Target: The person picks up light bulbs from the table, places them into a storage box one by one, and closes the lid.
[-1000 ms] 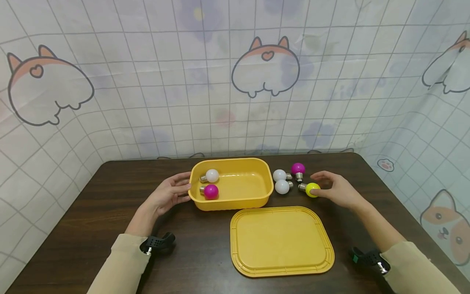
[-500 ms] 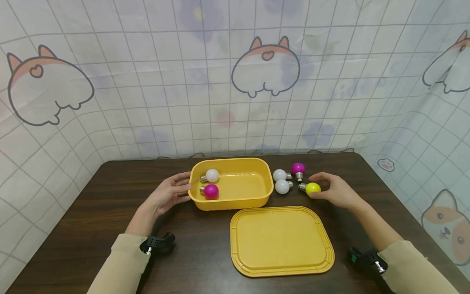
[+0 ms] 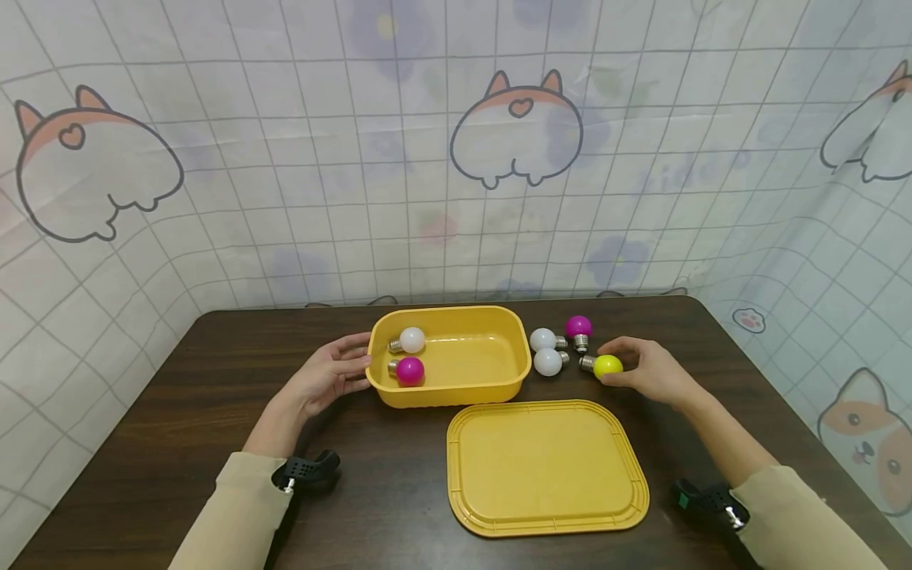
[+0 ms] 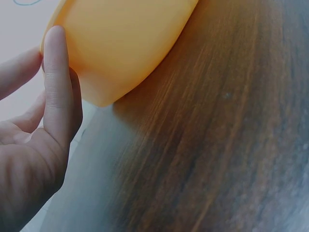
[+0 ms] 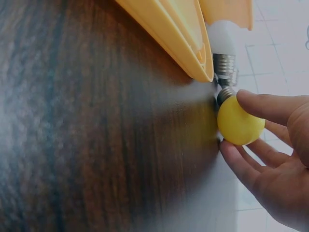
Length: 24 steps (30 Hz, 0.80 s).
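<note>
While the left hand (image 3: 329,375) is resting spread fingers (image 3: 352,343) against a yellow box (image 3: 449,397), the right hand (image 3: 655,374) is pinching a yellow bulb (image 3: 609,366) between thumb (image 5: 264,107) and fingers on the table (image 3: 378,491).

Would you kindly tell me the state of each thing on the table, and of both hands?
Yellow box: upright, uncovered
Yellow lid: off, flat
White bulb inside: lying sideways
Magenta bulb inside: lying sideways
White bulbs outside: lying sideways
Magenta bulb outside: lying sideways
Yellow bulb: turned sideways
Left hand: touching the box
Right hand: curled around the yellow bulb
</note>
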### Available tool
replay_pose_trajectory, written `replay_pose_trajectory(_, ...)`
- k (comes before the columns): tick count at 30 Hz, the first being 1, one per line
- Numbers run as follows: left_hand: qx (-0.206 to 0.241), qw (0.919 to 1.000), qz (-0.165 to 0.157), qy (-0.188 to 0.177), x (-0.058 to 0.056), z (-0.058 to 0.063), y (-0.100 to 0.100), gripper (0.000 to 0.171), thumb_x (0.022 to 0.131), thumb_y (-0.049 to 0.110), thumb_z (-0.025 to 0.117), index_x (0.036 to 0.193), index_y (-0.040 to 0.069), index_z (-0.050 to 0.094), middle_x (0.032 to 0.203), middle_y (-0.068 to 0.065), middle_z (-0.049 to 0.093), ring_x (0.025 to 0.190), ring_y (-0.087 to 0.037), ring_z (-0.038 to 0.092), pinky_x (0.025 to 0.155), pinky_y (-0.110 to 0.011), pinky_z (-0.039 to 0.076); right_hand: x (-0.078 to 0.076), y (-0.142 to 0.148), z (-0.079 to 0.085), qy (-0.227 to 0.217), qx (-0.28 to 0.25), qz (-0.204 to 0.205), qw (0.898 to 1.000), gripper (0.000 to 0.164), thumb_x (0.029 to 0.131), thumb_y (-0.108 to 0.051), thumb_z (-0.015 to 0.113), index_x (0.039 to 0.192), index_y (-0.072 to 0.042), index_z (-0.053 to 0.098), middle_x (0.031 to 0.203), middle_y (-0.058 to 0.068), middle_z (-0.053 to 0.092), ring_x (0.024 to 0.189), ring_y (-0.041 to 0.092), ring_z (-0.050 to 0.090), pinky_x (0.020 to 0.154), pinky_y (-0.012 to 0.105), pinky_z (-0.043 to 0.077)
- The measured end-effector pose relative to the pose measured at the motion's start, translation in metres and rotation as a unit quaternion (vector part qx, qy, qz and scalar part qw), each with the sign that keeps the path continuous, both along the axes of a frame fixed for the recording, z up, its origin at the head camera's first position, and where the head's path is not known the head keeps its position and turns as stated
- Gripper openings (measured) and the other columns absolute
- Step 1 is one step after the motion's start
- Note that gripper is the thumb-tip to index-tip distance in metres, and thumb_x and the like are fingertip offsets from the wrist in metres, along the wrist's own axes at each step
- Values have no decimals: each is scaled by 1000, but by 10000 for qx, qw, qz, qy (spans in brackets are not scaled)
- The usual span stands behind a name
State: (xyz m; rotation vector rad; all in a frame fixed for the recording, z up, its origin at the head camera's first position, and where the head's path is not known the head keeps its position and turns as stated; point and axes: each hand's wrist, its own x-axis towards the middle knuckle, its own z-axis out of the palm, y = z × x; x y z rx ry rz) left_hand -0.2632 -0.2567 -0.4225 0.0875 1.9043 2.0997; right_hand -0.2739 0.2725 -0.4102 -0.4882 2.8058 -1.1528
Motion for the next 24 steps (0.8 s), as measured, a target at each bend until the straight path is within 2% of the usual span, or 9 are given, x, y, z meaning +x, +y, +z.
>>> replay_pose_trajectory(5, -3, 10000, -8, -15, -2, 0, 0, 62, 104, 5, 60, 158, 2, 30, 152, -27, 43, 105, -20, 70, 89, -34, 59, 1, 2, 0, -11, 1, -25, 10000, 43, 91, -19, 81, 127, -3, 66, 126, 18, 65, 110, 36, 62, 85, 43, 52)
replay_pose_trajectory(11, -14, 10000, -29, -14, -2, -1, 0, 62, 104, 5, 60, 158, 2, 30, 152, -27, 43, 105, -21, 70, 89, -35, 59, 1, 6, 3, 42, -190, 22, 9998, 42, 91, -15, 80, 127, 1, 65, 125, 20, 65, 108, 37, 64, 83, 41, 53)
replay_pose_trajectory(19, -17, 10000, -81, 22, -1, -1, -1, 64, 104, 6, 60, 159, 1, 28, 153, -29, 42, 105, -20, 70, 90, -34, 59, 5, 8, 10, -100, -381, 47, 9992, 43, 92, -17, 79, 128, 0, 64, 129, 22, 62, 111, 39, 63, 80, 37, 55)
replay_pose_trajectory(24, 4, 9999, -109, 36, 0, 0, -1, 65, 105, 7, 60, 159, 0, 26, 153, -30, 41, 105, -20, 70, 90, -35, 58, 6, 10, 10, -61, -371, 13, 9993, 45, 93, -19, 79, 130, 1, 63, 129, 22, 62, 111, 39, 63, 82, 38, 54)
